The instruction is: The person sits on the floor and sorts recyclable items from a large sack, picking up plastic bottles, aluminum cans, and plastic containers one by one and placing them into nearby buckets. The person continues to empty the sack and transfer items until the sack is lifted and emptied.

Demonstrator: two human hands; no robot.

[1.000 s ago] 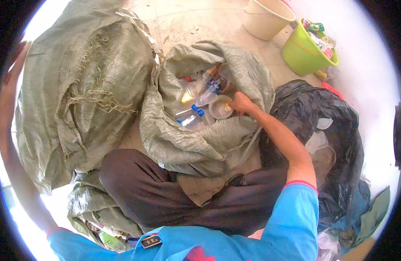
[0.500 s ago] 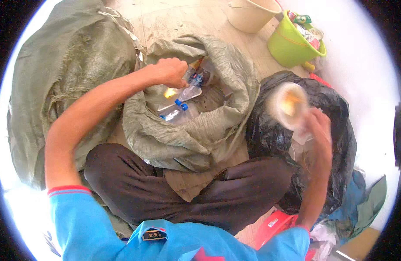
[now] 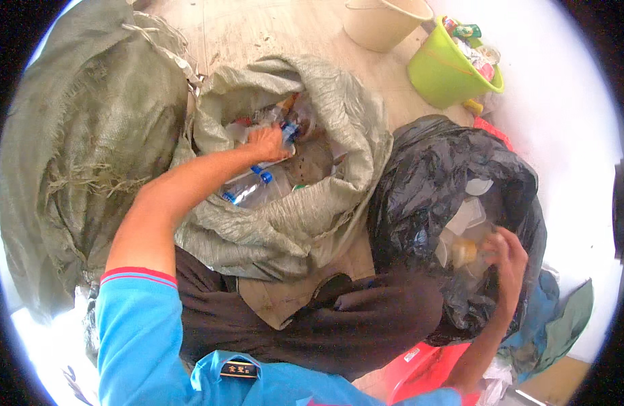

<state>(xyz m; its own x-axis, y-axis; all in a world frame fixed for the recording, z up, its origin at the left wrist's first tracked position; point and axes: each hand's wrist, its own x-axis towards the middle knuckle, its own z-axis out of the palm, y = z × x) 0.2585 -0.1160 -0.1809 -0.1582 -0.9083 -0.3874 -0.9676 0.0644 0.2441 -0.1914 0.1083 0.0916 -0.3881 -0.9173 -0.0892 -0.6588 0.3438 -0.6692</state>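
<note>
My left hand (image 3: pixel 267 141) reaches into the mouth of an open green-grey woven sack (image 3: pixel 291 247). Its fingers are curled at a clear plastic bottle with blue on its neck (image 3: pixel 289 130), mostly covered by the hand. Another clear bottle (image 3: pixel 247 188) with a blue cap lies closer to me in the sack. Over the black plastic bag (image 3: pixel 410 196) on the right, my right hand (image 3: pixel 507 254) has its fingers apart. A blurred yellowish container (image 3: pixel 464 252) is just left of its fingertips, not in its grip. Whitish plastic containers (image 3: pixel 467 213) lie in this bag.
A large, full woven sack (image 3: pixel 88 135) stands at my left. At the far right are a beige bucket (image 3: pixel 383 24) and a lime-green bucket (image 3: pixel 437 71) holding crumpled waste. My crossed legs (image 3: pixel 366 318) lie before the sack, and a red plastic thing (image 3: pixel 417 369) is beside them.
My left hand has gone down into the sack onto the bottle. My right hand has moved nearer to me, its fingers have opened, and the round white container has left it. The view has shifted slightly.
</note>
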